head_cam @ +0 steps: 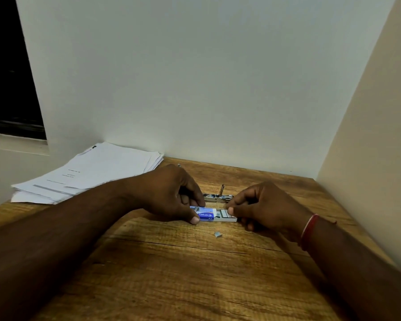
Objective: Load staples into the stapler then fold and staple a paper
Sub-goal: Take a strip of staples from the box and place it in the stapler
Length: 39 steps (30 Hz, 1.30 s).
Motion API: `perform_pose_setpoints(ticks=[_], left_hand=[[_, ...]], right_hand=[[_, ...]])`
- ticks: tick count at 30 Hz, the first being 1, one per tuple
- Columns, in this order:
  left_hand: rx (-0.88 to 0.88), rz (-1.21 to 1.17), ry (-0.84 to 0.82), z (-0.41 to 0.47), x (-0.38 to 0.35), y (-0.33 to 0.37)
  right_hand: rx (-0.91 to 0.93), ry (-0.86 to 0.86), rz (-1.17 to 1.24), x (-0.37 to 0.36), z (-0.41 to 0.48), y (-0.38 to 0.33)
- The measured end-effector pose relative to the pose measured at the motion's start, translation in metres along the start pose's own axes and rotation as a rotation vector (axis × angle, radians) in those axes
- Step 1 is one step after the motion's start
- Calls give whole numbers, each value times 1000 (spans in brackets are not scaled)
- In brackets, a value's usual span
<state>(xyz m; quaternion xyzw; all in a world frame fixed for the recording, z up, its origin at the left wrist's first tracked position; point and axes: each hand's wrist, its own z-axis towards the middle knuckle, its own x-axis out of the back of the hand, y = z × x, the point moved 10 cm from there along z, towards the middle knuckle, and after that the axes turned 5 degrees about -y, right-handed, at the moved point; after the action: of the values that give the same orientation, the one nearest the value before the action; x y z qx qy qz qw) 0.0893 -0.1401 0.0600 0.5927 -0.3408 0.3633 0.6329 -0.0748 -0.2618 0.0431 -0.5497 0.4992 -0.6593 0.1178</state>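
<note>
Desk (195, 274) centre: left hand (169, 193) curled round blue staple box (205, 215), thumb clamping near side; right hand (266, 209) at 3 o'clock, fingers curled, pinching slid-out staple tray (226, 219), fingertip on staples (223, 213); can't tell if strip itself is gripped tbh; stapler (214, 197) lying open at 12 o'clock just behind box; loose staple bit (217, 234) at 5 o'clock; paper stack (97, 172) off at 10 o'clock by wall

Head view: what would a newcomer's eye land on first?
Two hands meet in the middle over a small blue staple box: the left hand grips the box, the right hand pinches its slid-out tray of staples. Just behind lies an opened stapler; a stack of papers sits far left.
</note>
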Motion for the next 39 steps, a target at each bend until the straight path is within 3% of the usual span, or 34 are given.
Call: perform_pose_setpoints(ticks=[10,26,39], left_hand=[[25,37,42,3,0,-2],[16,-28,-36,4,-3,-7],[21,-55,-17,4,-3,-11]], right_hand=[[46,-108,-89,-6,-2,-7],[173,-119,-205,-7,-1,-15],[152,-26,-260,-7,7,-10]])
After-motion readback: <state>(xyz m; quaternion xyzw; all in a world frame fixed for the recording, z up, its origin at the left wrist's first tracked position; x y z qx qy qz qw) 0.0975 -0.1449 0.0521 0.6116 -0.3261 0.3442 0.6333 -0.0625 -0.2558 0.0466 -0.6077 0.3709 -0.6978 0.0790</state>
